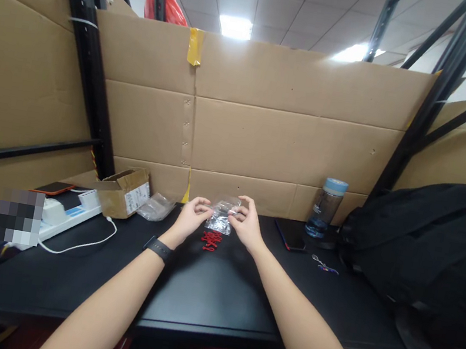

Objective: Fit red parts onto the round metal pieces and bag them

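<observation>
Between my two hands is a small clear plastic bag [222, 220], crinkled and shiny. My left hand [190, 218], with a dark band on its wrist, pinches the bag's left side. On the opposite side my right hand [246, 224] grips it between thumb and fingers. Just below the bag, a little heap of red cord loops [211, 239] lies on the black table [212, 296]. Whether anything is inside the bag cannot be made out.
To the left are an open cardboard box [122, 195], another clear plastic bag [156, 207] and a white power strip [68, 221] with a cable. On the right stand a water bottle [325, 208], a phone [289, 235], small cords [325, 265] and a black backpack [430, 249]. Cardboard walls [265, 144] surround the table.
</observation>
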A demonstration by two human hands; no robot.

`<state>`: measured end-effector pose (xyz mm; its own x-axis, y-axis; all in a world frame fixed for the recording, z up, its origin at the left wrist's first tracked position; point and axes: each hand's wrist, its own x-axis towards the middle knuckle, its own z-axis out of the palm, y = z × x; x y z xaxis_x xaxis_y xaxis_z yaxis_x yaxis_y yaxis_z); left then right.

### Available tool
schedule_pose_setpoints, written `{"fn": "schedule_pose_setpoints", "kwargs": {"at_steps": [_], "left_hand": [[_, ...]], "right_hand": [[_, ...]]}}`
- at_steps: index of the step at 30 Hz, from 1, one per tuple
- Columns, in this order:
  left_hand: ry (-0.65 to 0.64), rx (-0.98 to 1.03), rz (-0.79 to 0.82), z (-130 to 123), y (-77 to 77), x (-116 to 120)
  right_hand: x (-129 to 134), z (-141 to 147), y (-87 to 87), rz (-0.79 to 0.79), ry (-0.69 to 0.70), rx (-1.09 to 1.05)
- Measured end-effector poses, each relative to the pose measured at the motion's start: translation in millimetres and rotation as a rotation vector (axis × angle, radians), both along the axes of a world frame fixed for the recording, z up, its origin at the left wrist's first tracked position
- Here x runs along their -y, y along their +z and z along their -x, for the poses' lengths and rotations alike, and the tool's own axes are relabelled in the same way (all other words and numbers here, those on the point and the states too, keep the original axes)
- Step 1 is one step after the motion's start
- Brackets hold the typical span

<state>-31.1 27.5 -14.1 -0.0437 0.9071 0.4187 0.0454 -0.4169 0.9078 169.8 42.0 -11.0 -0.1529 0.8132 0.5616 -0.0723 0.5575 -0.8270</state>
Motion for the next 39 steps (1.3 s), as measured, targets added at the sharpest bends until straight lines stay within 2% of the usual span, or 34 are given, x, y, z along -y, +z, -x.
{"fn": "schedule_pose_setpoints", "kwargs": {"at_steps": [5,8,10,13,15,17,20,23,27,30,33,37,39], "left_hand": [[-0.139,0.02,0.018,-3.2,-0.7,2.7],[-0.172,-0.04,0.026,0.6,-2.3,0.3],[-0.109,-0.131,-0.003,3.6,-3.6,-1.5],[0.121,-0.321,-0.15,2.4,-3.6,0.5],[0.221,-0.429,-0.255,-4.2,-1.5,6.4],[0.223,-0.499,-0.332,-13.9,1.7,14.6],[0.128,-0.621,-0.42,-27.4,4.7,25.0],[0.108,-0.755,-0.45,-33.1,2.8,27.7],[0.21,-0.848,-0.448,-31.5,-1.4,23.0],[0.257,-0.9,-0.46,-26.3,1.2,20.4],[0.327,-0.882,-0.452,-12.1,10.5,19.5],[0.671,-0.756,-0.383,26.0,26.8,15.7],[0.803,-0.743,-0.328,49.8,30.9,10.7]], "right_hand": [[3.0,2.1,-1.0,0.015,0.021,0.055],[-1.2,2.4,-4.6,0.01,0.01,0.147],[-4.6,1.7,-7.0,-0.005,-0.039,0.217],[-7.3,-0.5,-8.7,-0.022,-0.209,0.277],[-6.8,-2.2,-8.2,-0.027,-0.331,0.311],[-5.3,-3.4,-7.1,-0.021,-0.405,0.346],[-2.6,-2.4,-6.2,-0.012,-0.438,0.34],[-0.9,3.1,-7.6,0.031,-0.359,0.231],[0.2,12.2,-10.7,0.116,-0.141,0.103],[-0.6,11.0,-9.7,0.057,-0.111,0.135],[-4.8,-1.0,-6.3,-0.053,-0.208,0.313],[-14.9,-21.0,-4.7,-0.084,-0.46,0.817],[-21.2,-26.0,-5.8,-0.085,-0.517,1.034]]}}
